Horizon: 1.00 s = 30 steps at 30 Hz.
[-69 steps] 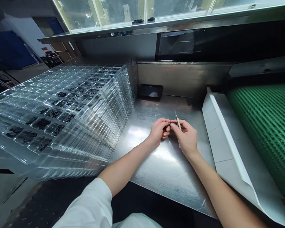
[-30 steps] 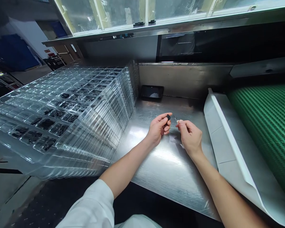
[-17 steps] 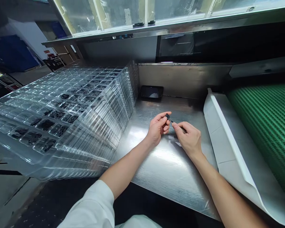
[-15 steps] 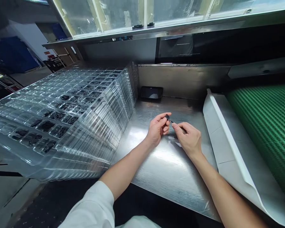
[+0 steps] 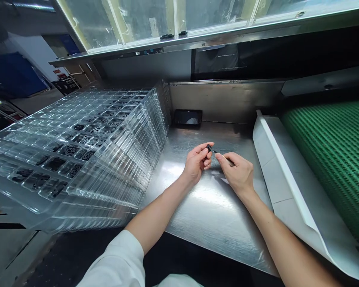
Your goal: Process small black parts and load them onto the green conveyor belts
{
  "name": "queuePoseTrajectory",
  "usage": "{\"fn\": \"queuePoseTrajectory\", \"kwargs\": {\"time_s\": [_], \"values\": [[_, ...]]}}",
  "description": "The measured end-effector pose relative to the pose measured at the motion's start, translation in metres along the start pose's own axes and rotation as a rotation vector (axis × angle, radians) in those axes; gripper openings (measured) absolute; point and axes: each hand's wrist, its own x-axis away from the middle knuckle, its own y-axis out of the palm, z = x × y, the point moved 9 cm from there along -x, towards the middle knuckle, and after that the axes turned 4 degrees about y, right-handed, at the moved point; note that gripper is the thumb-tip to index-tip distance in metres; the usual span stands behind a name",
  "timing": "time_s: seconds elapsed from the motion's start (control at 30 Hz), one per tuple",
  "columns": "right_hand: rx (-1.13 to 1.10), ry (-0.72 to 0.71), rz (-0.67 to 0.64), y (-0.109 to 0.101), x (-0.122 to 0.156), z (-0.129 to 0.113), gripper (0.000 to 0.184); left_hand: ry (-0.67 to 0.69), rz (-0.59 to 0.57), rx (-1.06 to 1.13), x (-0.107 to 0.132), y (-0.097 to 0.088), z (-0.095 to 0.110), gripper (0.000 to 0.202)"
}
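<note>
Between the thumb and fingers of my left hand (image 5: 197, 161) is a small black part (image 5: 209, 148), round in outline. My right hand (image 5: 236, 169) is closed on a thin dark tool (image 5: 215, 152), whose tip points at the part with a small gap between them. Most of the tool is hidden in my palm, so its exact kind does not show. Both hands are above the bare metal tabletop (image 5: 215, 223). To the left, a tall stack of clear plastic trays (image 5: 131, 151) holds black parts (image 5: 70, 150) in some of the top tray's pockets.
A dark phone-like device (image 5: 188, 117) lies at the back of the metal top. Along the right runs a white raised guard (image 5: 275, 175), with a green conveyor belt (image 5: 332, 147) beyond it. Overhead is a metal-framed window panel (image 5: 203, 20).
The tool tip has drawn slightly away from the black part, which has turned a little in my left fingers. My view has shifted slightly.
</note>
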Motion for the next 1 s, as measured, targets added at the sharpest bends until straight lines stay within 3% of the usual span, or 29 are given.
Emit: {"fn": "queuePoseTrajectory", "kwargs": {"time_s": [0.73,1.0], "values": [[-0.027,-0.023,-0.006,0.001,0.001,0.001,0.052,-0.006,-0.019,0.030,0.000,0.001,0.000,0.036],[-0.272,0.090,0.003,0.001,-0.001,0.006,0.048,-0.052,-0.066,0.029,0.001,0.005,-0.009,0.038]]}}
